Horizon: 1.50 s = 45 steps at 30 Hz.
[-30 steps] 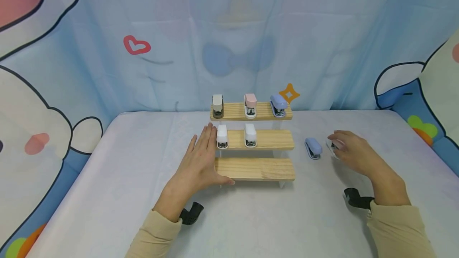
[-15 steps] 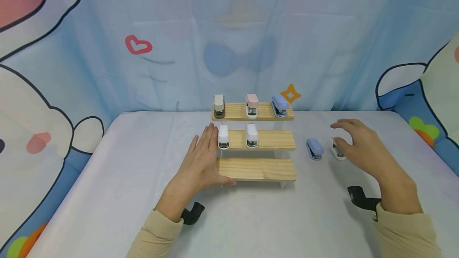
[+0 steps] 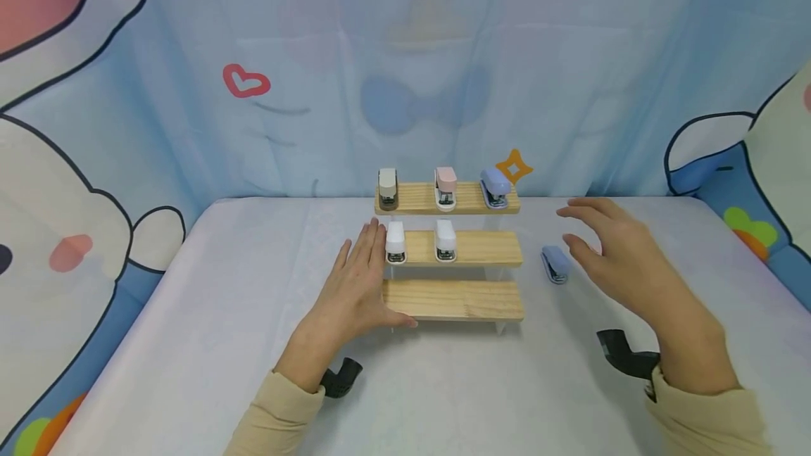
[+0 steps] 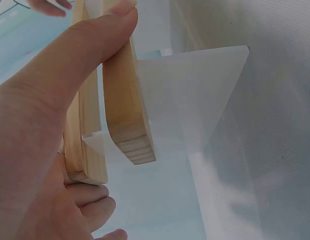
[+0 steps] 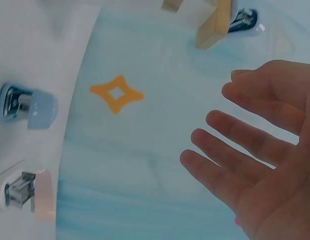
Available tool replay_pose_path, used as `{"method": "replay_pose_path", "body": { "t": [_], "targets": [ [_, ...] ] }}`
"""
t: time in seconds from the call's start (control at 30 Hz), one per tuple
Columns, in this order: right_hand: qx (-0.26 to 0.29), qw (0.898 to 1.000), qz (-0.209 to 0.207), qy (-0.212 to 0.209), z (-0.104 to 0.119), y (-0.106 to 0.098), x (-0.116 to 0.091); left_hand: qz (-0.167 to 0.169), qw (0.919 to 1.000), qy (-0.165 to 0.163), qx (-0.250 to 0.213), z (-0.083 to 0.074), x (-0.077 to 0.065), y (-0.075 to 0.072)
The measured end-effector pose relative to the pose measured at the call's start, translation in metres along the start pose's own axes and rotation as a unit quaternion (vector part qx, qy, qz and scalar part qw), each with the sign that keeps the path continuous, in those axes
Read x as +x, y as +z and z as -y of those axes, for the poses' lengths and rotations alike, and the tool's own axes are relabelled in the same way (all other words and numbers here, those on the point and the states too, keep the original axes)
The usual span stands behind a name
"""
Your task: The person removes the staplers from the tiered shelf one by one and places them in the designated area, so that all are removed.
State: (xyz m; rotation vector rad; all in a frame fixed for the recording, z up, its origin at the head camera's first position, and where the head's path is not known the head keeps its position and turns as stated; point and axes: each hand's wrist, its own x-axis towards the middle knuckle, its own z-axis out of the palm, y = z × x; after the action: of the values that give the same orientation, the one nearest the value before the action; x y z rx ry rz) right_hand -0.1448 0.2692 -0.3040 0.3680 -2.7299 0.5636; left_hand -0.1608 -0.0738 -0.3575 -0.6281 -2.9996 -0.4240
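Note:
My left hand (image 3: 348, 290) rests along the left end of a three-tier wooden stand (image 3: 456, 294), fingers straight. Its thumb (image 4: 79, 55) presses the front of the lowest board in the left wrist view. My right hand (image 3: 627, 266) hovers with nothing in it, fingers spread, right of a small blue stapler (image 3: 555, 264) on the table. A pale pink stapler (image 5: 43, 195), seen in the right wrist view, is hidden behind this hand in the head view. Two white staplers, one (image 3: 395, 241) left and one (image 3: 445, 240) centre, stand on the middle tier.
The top tier carries a grey-white stapler (image 3: 388, 188), a pink stapler (image 3: 446, 188) and a periwinkle stapler (image 3: 495, 187). Clear supports (image 4: 195, 95) hold up the boards. A blue printed curtain (image 3: 304, 139) hangs behind the white-covered table (image 3: 241, 301).
The right hand has let go of the stapler at the far right, lifted off it and moved left, now covering it in the head view. The left hand has stayed on the stand.

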Motion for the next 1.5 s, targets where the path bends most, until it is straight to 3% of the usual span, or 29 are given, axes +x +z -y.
{"method": "replay_pose_path", "body": {
  "t": [0.4, 0.7, 1.17, 1.5],
  "targets": [
    [0.011, 0.994, -0.027, -0.103, 0.037, 0.015, 0.004, -0.006, 0.9999, 0.0, -0.01, 0.002, -0.002, 0.001],
    [0.027, 0.987, -0.031, -0.156, 0.052, 0.028, 0.006, 0.003, 1.0, -0.002, -0.005, 0.0, 0.001, 0.003],
    [0.053, 0.981, -0.018, -0.187, 0.078, 0.047, 0.014, 0.002, 1.0, 0.001, -0.006, -0.002, 0.002, 0.003],
    [0.072, 0.982, -0.018, -0.174, 0.086, 0.062, 0.021, 0.002, 1.0, -0.004, 0.0, 0.0, 0.0, 0.0]
  ]
}}
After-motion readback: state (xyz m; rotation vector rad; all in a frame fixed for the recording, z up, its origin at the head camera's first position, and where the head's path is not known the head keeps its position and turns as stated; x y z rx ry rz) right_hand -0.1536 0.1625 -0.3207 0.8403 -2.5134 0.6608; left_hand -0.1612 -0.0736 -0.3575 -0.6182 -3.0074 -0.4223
